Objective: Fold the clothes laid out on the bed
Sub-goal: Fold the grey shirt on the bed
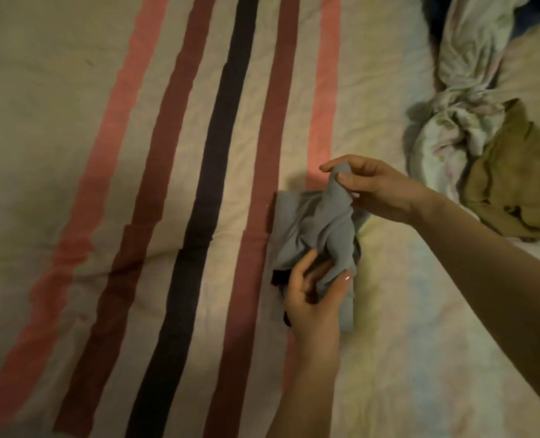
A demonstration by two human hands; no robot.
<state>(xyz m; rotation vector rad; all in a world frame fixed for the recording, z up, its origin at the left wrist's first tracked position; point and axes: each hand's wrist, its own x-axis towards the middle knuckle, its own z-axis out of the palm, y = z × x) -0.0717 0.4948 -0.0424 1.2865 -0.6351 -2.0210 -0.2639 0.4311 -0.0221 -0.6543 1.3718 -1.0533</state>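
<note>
A small grey garment (313, 226) is bunched up just above the striped bedspread (167, 184), right of the stripes. My right hand (379, 191) pinches its upper edge between thumb and fingers and lifts it. My left hand (313, 301) grips its lower part from below, thumb on top of the cloth. A bit of dark fabric (278, 278) peeks out under the grey cloth by my left hand. An olive-brown garment (512, 181) lies crumpled at the right.
A twisted pale floral sheet (464, 90) runs from the top right down to the olive-brown garment. The bedspread's pink, maroon and dark stripes run diagonally across the left and middle.
</note>
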